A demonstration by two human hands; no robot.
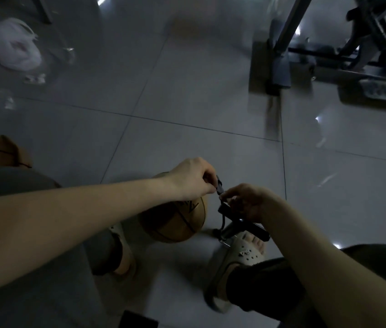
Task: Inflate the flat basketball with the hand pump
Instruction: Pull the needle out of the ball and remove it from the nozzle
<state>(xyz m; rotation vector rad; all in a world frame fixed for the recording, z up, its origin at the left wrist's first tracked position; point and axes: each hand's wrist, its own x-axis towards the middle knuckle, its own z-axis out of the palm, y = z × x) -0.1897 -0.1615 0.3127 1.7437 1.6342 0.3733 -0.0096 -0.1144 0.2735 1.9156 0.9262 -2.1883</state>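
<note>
Glossy grey floor tiles (pixel 187 91) fill this dim room, with a metal frame (pixel 279 65) standing off toward the far right. On the floor between the person's 2 feet lies the basketball (pixel 177 223), and the hand pump (pixel 231 228) stands just beside it, against the right sandal (pixel 241 254).

It looks like the hose end is being made ready. The left hand (pixel 192 178), fingers curled, pinches a small black fitting (pixel 219 185) above the ball. The right hand (pixel 246 203) pinches its lower end with thumb and fingertip, right over the pump's T-handle. Whether it also bears on the handle I cannot tell.

Best to hold 1 side steady, seat the fitting straight and snug, then find the ball's valve, which is not visible.
</note>
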